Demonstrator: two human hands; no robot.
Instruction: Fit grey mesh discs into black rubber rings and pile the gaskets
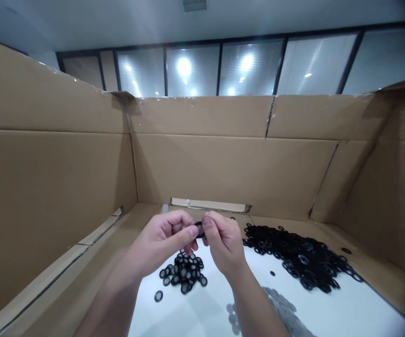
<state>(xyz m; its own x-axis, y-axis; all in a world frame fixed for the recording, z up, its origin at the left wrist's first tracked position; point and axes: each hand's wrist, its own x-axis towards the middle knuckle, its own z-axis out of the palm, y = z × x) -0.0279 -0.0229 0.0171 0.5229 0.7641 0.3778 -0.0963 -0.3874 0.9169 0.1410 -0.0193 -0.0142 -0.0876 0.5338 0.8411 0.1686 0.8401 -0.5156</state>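
Observation:
Between my two hands is a small black ring point(200, 230) with a greyish middle, held up above the white surface. My left hand point(169, 236) pinches its left side between thumb and fingers. On the other side, my right hand point(223, 238) grips the ring with thumb and bent fingers, which hide part of it. Below my left hand lies a pile of black rings with grey centres point(184, 271), and one similar piece point(158, 296) rests apart from it. Grey translucent discs point(281, 306) are spread beside my right forearm, partly covered by it.
A large heap of black rings point(304, 257) lies on the right, with a stray ring point(346, 251) near the wall and a small dark piece point(272, 273) nearby. High cardboard walls point(230, 173) stand at the left, back and right of the white work surface point(209, 306).

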